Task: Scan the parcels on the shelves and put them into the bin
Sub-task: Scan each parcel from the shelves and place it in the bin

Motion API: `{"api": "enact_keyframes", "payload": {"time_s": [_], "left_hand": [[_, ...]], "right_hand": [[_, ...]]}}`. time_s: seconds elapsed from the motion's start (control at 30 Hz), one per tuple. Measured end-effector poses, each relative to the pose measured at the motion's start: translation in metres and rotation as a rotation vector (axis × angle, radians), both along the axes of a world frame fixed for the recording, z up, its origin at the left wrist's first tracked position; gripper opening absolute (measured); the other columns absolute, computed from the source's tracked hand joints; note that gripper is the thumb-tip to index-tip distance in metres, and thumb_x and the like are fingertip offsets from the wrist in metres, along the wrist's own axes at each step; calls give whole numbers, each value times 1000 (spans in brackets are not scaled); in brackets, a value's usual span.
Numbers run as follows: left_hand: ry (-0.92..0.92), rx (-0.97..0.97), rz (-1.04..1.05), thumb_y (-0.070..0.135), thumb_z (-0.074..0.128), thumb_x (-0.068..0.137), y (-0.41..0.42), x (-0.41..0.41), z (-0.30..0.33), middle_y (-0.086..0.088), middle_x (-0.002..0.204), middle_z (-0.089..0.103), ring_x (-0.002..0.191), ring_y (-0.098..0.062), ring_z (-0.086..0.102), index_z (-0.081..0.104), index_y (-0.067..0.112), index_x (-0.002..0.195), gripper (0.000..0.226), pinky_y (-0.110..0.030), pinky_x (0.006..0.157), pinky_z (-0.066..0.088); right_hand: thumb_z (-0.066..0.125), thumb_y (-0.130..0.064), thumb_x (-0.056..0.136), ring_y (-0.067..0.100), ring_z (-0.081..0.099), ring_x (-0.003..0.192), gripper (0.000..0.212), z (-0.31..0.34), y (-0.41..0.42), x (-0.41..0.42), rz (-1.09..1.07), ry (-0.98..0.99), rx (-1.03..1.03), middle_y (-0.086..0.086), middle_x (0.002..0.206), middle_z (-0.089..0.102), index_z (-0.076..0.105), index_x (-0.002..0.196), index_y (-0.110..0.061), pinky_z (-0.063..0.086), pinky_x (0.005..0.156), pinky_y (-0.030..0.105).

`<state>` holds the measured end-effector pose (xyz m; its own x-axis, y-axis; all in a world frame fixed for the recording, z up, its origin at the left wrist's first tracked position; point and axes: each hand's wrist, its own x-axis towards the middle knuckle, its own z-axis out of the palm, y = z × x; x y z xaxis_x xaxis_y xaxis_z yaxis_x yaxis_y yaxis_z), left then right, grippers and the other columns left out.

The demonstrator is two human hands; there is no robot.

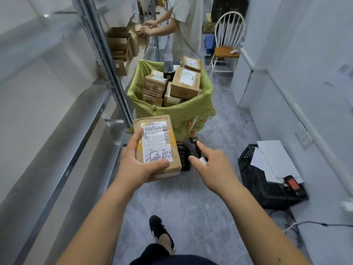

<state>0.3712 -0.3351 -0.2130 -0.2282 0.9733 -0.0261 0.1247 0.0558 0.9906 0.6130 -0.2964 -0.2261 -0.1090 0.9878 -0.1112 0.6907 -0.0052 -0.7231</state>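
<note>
The left hand [136, 162] gripped a brown parcel [157, 145] from its near left corner, thumb curled over the white shipping label [156, 143] and fingers wrapped beneath. The parcel lay flat, label up, just short of the bin [177, 111], whose green liner held many stacked boxes. The right hand [212, 165] curled around a black handheld scanner [192, 147], forefinger stretched along its top, beside the parcel's right edge, apart from it.

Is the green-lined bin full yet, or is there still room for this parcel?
Nearly full: boxes in the bin are piled to its rim, the top ones above it. The parcel is outside it, in the left hand.
</note>
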Motion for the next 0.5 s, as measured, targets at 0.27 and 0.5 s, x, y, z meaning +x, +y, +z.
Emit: {"api": "enact_keyframes", "payload": {"time_s": [0.27,0.5], "left_hand": [[-96,4,-79,9,102,59,159,-20,-9,16,140,56,112,0,68,43,46,152,116,-21,80,60],[-145,-15,-96,26,100,50,305,-51,9,26,132,62,112,1,68,46,52,149,116,-26,86,61]], "right_hand": [[53,-68,94,25,53,112,68,-4,142,-23,-35,-115,4,4,122,49,31,156,-52,45,86,37],[56,-63,95,22,53,111,67,21,272,-47,-51,-90,37,2,119,51,34,157,-48,47,94,38]]}}
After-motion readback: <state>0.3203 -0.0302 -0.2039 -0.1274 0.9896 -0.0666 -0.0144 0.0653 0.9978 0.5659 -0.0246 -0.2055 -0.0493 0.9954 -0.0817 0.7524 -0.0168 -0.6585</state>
